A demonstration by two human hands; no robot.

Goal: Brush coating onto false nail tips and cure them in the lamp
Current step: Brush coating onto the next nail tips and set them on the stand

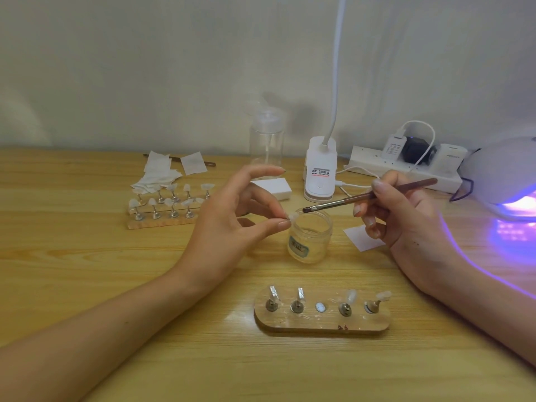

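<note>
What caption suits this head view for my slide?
Left hand pinches a nail tip by the open jar; right hand holds a brush near it; the lamp glows purple.

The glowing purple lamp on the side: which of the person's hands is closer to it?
Right. The right hand, holding the brush, is just left of the lamp; the left hand, pinching a nail tip, sits farther left, past the jar.

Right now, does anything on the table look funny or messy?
Yes. On the near wooden stand, the middle spot is bare, just a metal disc; the left hand pinches a nail tip. The rightmost holder leans sideways while the others stand straighter.
</note>
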